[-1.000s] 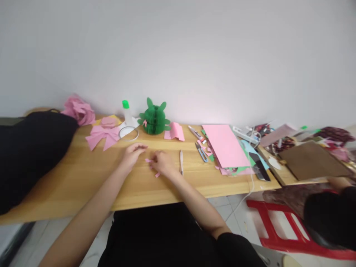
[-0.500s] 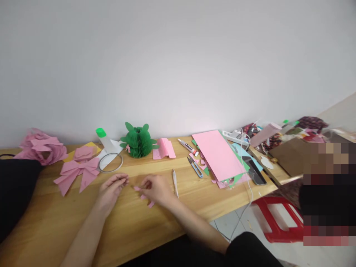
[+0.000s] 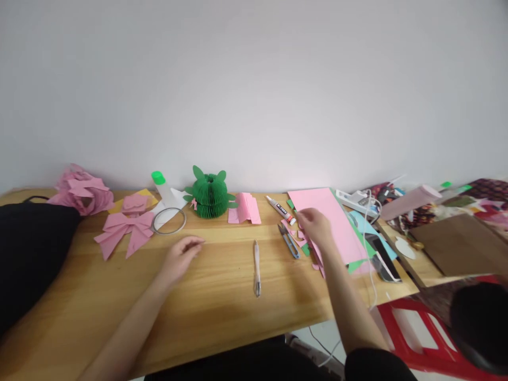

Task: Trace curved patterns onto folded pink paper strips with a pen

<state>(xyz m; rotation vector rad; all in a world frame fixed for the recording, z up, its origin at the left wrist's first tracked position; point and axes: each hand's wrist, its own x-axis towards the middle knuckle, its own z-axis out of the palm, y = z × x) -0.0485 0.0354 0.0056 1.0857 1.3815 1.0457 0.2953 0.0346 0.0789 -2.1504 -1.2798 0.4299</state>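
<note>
My left hand (image 3: 180, 259) rests on the wooden table (image 3: 222, 312), fingers loosely stretched, with nothing in it. My right hand (image 3: 315, 225) reaches to the right, fingers curled down over small pink paper scraps (image 3: 294, 233) at the edge of a pink sheet (image 3: 333, 211). Whether it holds a scrap is hidden. Small snips (image 3: 289, 241) lie just left of that hand. A white pen (image 3: 256, 267) lies between my two hands.
Along the wall stand a green paper cactus (image 3: 209, 193), folded pink paper (image 3: 245, 209), a glue tube (image 3: 280, 209), a green-capped bottle (image 3: 161, 185), a tape ring (image 3: 169, 220) and a pink bow (image 3: 127, 227). A black bag (image 3: 27, 248) lies left. Another person (image 3: 480, 323) and a red stool (image 3: 416, 328) are at right.
My right hand has left the middle of the table and moved right to the pink sheet. The pink scraps that lay under it are gone from there. The view shifted.
</note>
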